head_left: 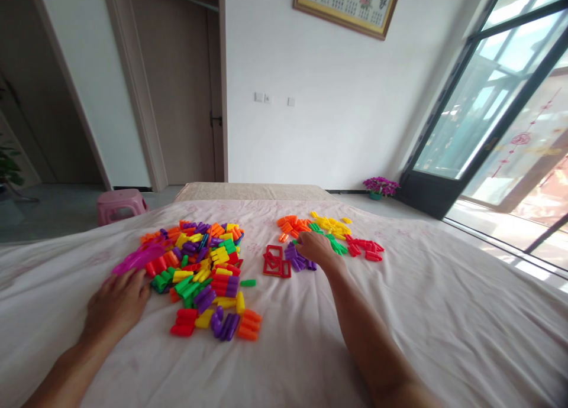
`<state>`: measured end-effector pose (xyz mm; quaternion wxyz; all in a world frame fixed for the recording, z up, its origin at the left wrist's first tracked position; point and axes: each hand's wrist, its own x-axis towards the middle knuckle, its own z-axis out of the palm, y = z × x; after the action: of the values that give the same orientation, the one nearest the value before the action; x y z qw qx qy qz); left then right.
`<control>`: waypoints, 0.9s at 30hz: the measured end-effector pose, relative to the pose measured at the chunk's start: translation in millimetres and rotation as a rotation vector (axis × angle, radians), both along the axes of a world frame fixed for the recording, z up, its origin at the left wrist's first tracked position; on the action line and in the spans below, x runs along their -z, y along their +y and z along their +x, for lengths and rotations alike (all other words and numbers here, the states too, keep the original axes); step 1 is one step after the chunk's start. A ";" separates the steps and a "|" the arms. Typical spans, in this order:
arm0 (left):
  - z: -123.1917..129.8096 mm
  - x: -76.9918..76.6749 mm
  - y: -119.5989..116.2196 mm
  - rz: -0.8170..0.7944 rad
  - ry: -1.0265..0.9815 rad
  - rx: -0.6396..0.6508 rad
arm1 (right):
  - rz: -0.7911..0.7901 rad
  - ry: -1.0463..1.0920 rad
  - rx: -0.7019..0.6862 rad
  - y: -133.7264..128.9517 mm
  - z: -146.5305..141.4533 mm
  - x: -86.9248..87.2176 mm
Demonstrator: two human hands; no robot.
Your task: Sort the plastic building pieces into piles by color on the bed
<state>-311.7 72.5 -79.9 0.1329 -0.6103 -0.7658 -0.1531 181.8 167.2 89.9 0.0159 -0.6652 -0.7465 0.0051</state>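
Toy pieces (217, 255) of coloured plastic lie in a large mixed pile left of the red frame (273, 274), which serves as the reference point. All rest on a pale, creased cloth (284, 349). One loose green piece (248, 283) sits near the frame, on its left.

Sorted groups are noted as follows: purple pieces (294, 258) just right of the frame; orange pieces (291, 223) beyond it; yellow pieces (331, 225) beyond and to its right; green pieces (338, 245) to its right; red pieces (364, 248) farther right.

Left hand (116, 301), well left of the frame, has its fingers at a magenta item (141, 258); whether they grip it cannot be told. Right hand (313, 246), right of the frame, is over the purple and green groups, fingers curled downward; the fingertips are hidden, so any hold cannot be confirmed.

Pink stool (122, 205) stands beyond the frame, far left.
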 end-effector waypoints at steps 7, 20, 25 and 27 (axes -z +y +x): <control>5.0 -5.3 -2.1 -0.028 0.143 -0.044 | 0.070 0.002 0.077 0.9 8.2 -7.3; 8.1 -9.9 -4.5 -0.012 0.159 -0.030 | -0.129 0.269 -0.650 -35.1 -76.2 36.8; 6.8 -10.7 -4.3 -0.023 0.133 -0.027 | -0.114 0.162 -0.695 -46.1 -89.4 52.4; 6.0 -10.5 -4.2 -0.027 0.131 -0.024 | -0.118 0.169 -0.696 -43.8 -88.3 53.6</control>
<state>-305.7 68.3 -69.4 0.1763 -0.6116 -0.7647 -0.1010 93.5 123.4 36.2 0.0365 -0.3682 -0.9227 0.1082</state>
